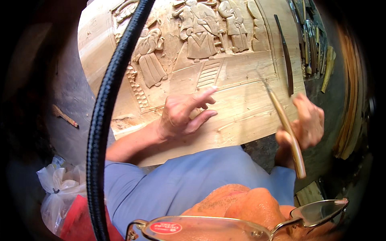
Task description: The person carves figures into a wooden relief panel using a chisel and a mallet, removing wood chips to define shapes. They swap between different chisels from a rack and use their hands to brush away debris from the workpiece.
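Observation:
A pale wooden relief panel lies in front of me, with carved robed figures in its far part and a small carved stairway below them. On its near, uncarved part my left hand rests with fingers apart and nothing in them, the index finger stretched toward a carved line. Over the panel's right edge, my right hand grips a carving chisel by its long wooden handle. The thin blade points away from me, above the panel. A second slim dark tool lies on the panel's right side.
Several carving tools lie in a bunch beyond the right edge, beside a wooden mallet-like piece. Long wooden strips stand farther right. A wooden stick and a tied plastic bag are at the left. A black braided cable crosses the view.

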`<state>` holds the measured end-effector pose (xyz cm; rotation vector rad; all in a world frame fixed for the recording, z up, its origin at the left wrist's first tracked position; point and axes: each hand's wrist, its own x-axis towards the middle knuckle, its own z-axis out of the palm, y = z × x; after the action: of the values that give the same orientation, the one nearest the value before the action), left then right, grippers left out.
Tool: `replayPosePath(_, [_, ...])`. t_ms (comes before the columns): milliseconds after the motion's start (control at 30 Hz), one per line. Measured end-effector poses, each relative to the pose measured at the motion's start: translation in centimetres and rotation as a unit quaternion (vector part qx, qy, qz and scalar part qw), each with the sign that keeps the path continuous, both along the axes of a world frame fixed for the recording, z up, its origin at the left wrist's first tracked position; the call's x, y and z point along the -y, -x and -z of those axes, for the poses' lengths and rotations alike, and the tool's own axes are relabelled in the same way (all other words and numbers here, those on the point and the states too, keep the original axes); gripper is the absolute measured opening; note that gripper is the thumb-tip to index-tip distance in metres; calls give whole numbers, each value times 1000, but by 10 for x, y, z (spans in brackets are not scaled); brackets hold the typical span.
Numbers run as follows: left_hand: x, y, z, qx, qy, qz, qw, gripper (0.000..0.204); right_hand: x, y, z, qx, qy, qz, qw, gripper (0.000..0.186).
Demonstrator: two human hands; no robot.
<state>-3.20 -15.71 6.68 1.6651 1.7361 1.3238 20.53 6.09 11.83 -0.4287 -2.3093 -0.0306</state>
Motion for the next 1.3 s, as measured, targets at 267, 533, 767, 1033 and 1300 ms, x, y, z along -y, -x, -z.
replayPosePath(267, [-70, -14, 9, -129, -108, 48, 985, 64, 46, -10, 19, -44, 241, -91, 965, 36])
replayPosePath(533, [-93, -2, 46, -214, -120, 15, 969, 53, 46, 7, 56, 5, 219, -96, 971, 39])
replayPosePath(767, [-83, 13, 32, -263, -98, 24, 960, 43, 52, 22, 45, 56, 248, -128, 959, 42])
replayPosePath(1033, [-85, 12, 40, -281, -69, 18, 957, 34, 49, 23, 49, 92, 234, -130, 959, 44])
replayPosePath(1300, [-87, 12, 40, -261, -85, 1, 962, 30, 54, 28, 51, 91, 192, -126, 969, 46])
